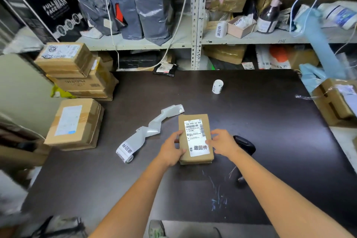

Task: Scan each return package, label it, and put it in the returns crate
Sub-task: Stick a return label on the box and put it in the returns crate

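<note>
Ok, package [195, 137] lies flat on the counter [260, 122], dead centre between both hands. Its long axis runs away from the body. Left grip [171, 149] curls round the left long edge; right grip [224, 144] pinches the right long edge, thumb by the return label [200, 148]. Both are equally near, so either could carry it. Label looks stuck, so the drop is probably next. Returns crate isn't in view, so swing direction is unknown. Scanner [245, 144] lies just behind the right grip.
</note>
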Motion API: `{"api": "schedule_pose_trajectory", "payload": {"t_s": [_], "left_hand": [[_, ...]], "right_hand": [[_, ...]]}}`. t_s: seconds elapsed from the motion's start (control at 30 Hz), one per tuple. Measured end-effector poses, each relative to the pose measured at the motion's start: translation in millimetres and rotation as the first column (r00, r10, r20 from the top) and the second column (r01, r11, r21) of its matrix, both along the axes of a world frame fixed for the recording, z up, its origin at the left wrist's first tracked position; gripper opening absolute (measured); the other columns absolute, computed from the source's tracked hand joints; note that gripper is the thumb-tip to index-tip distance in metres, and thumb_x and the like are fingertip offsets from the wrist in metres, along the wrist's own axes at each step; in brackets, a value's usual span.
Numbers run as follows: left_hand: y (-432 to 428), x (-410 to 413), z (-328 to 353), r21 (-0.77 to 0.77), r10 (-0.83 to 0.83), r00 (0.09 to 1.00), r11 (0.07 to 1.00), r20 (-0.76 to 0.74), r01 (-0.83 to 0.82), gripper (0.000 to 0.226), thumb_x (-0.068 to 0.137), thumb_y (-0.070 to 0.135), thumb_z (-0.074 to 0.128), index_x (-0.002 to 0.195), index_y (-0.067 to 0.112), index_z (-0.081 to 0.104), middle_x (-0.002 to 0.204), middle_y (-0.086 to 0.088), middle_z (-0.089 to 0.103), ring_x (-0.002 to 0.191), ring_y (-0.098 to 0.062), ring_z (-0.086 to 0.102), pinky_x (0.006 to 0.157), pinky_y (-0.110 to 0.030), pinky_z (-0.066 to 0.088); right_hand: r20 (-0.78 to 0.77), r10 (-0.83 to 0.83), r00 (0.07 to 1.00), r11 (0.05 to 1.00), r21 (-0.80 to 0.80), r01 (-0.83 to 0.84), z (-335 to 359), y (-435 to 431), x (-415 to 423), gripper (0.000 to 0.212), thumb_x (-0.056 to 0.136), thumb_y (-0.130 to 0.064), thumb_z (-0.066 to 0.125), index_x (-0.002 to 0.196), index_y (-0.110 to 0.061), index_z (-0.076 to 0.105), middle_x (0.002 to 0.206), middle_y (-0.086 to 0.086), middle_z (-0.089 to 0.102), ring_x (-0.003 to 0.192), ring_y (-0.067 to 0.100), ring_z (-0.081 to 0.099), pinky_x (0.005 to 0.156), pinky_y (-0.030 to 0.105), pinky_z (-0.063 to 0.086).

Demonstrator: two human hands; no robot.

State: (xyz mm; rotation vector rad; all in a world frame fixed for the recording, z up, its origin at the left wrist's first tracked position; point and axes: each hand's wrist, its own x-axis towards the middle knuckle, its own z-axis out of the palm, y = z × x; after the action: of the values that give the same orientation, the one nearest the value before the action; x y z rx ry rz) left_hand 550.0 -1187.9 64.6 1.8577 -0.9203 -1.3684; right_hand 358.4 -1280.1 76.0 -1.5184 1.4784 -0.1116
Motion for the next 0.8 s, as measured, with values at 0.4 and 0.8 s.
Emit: {"api": "schedule_pose_trajectory", "payload": {"t_s": [0.4, 0.8], "left_hand": [[140.5, 8.8, 61.0, -0.163, 0.547, 0.837, 0.825, -0.014, -0.541, 0.074, 0.082, -0.002, 0.059, 0.139, 0.04, 0.038, 0.116, 0.011, 0.054, 0.106, -0.019, 0.061, 0.081, -0.045, 0.059], [449.5, 38.1, 61.1, -0.16, 0.88, 0.472, 0.475, 0.056, -0.865, 0.082, 0.08, -0.004, 0.062, 0.144, 0.038, 0.034, 0.122, 0.001, 0.056, 0.109, -0.018, 0.057, 0.076, -0.033, 0.059]], "right_hand": [[0.147, 0.388, 0.91, 0.912, -0.206, -0.356, 70.0, 73.4, 74.1, 0.028, 0.083, -0.019, 0.071, 0.104, -0.037, 0.063, 0.091, -0.015, 0.07, 0.089, 0.009, 0.066, 0.085, 0.04, 0.056], [0.045, 0.844, 0.534, 0.521, -0.306, -0.797, 75.1, 343.4, 196.4, 0.04, 0.084, -0.022, 0.072, 0.123, -0.02, 0.065, 0.101, -0.007, 0.069, 0.094, 0.01, 0.062, 0.085, 0.026, 0.046]]}}
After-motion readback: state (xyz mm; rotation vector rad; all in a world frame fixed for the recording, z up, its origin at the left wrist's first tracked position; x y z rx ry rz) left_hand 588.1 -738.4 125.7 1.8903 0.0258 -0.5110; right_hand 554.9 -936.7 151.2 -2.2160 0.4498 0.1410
